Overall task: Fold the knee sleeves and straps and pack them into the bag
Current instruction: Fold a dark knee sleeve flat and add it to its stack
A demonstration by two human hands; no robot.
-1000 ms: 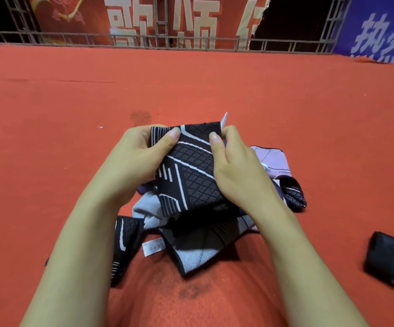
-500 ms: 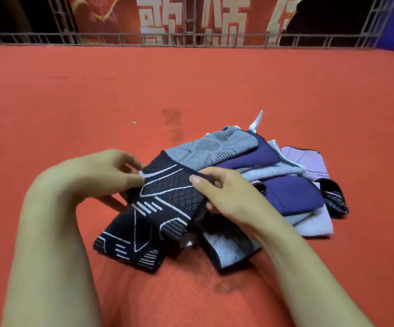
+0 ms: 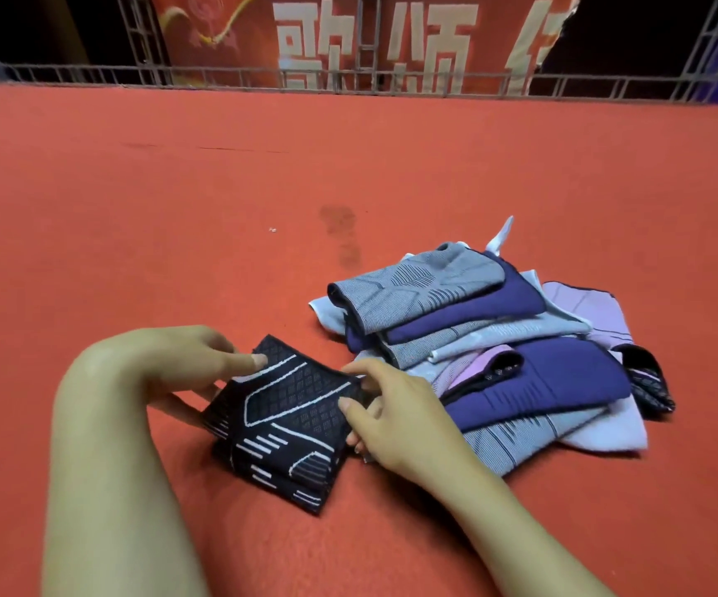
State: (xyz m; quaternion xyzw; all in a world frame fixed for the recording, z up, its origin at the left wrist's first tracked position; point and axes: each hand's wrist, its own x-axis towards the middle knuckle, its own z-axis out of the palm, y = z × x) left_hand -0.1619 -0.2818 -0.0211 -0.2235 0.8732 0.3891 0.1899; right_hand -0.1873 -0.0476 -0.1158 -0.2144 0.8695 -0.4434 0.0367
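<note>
Black knee sleeve (image 3: 281,417) folded on carpet (image 3: 176,209); left hand (image 3: 185,364), right hand (image 3: 391,415) fingers pinch its edges.

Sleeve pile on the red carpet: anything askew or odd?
Mostly tidy. The black patterned sleeve lies folded between the left hand and right hand. The pile is loosely stacked and fanned, a white tag sticks up at its back, and a black-and-lilac piece has slumped off its right edge. No bag in view.
</note>
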